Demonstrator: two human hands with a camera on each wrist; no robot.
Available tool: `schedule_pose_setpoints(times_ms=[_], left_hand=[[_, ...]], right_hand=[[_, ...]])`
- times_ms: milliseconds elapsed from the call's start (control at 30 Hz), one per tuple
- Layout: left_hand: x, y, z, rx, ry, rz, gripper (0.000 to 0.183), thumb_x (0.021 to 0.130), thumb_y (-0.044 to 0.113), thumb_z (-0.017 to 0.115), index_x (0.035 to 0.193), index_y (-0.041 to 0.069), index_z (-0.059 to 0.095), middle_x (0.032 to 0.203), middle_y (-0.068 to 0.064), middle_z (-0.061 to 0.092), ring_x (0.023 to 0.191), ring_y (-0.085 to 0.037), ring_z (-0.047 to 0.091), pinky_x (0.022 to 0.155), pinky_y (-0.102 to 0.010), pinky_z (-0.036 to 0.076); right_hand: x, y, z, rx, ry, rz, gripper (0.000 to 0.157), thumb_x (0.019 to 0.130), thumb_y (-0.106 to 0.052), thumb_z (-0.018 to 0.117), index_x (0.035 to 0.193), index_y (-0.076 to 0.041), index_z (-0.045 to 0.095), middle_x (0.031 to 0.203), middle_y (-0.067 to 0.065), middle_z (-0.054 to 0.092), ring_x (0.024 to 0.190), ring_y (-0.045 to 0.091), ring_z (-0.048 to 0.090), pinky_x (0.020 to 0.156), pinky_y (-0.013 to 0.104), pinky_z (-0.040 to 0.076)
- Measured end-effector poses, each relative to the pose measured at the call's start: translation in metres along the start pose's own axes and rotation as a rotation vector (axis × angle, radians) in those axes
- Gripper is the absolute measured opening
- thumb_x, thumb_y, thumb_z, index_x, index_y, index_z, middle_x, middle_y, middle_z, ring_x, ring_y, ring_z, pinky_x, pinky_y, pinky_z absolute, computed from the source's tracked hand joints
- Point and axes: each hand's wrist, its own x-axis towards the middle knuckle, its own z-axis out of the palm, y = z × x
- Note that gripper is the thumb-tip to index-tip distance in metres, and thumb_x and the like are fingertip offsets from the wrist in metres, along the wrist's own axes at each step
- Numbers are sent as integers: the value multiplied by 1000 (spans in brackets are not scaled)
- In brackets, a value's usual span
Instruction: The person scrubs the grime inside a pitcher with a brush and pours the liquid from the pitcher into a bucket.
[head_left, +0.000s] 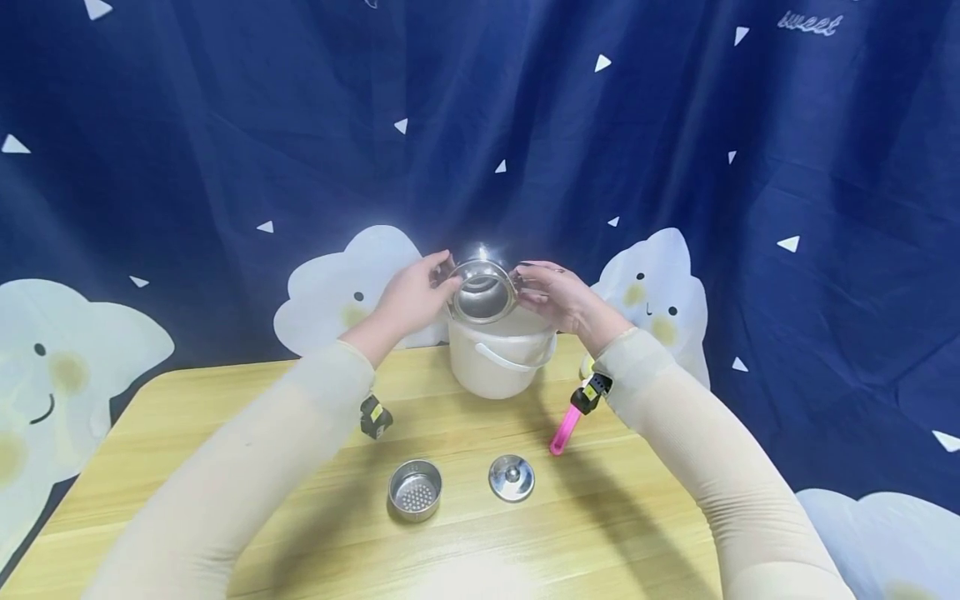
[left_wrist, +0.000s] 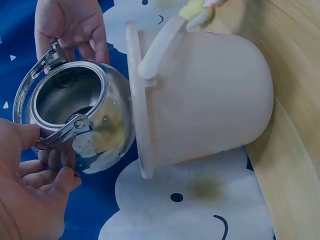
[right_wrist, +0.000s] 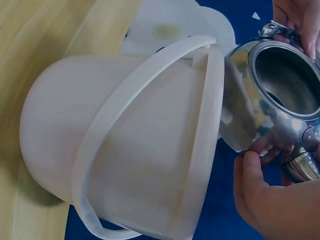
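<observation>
A shiny steel teapot (head_left: 480,313) is held over the mouth of a white bucket (head_left: 491,367), its lidless opening facing me. My left hand (head_left: 411,293) grips one side of the pot, thumb near the bail handle (left_wrist: 56,137) in the left wrist view. On the opposite side, my right hand (head_left: 558,296) holds the pot's body by the short spout (right_wrist: 302,166). The teapot's underside is hidden. On the table in front lie a round steel lid (head_left: 512,478) with a knob and a perforated steel strainer cup (head_left: 416,490).
The bucket stands near the back edge of the wooden table (head_left: 315,517), its handle (head_left: 510,358) hanging down in front. A pink-handled tool (head_left: 566,429) lies to the right, its far end partly covered by the wrist camera. Behind hangs a blue curtain (head_left: 480,100).
</observation>
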Motion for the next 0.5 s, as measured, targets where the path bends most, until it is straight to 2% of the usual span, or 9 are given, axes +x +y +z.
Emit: schedule_pose_setpoints(times_ms=[233, 500], left_hand=[[-8, -1, -11, 5, -14, -10, 59, 102, 30, 59, 151, 4, 41, 147, -13, 52, 130, -32, 55, 114, -43, 39], [-14, 2, -24, 44, -30, -13, 58, 102, 33, 58, 151, 5, 42, 150, -13, 49, 130, -31, 55, 114, -46, 38]], right_hand=[[-4, 0, 10, -60, -31, -6, 10, 101, -4, 54, 98, -13, 59, 85, 0, 71, 85, 14, 66, 85, 30, 57], [-11, 0, 18, -96, -12, 7, 9, 100, -6, 56, 105, -13, 56, 87, -1, 71, 88, 15, 66, 90, 31, 56]])
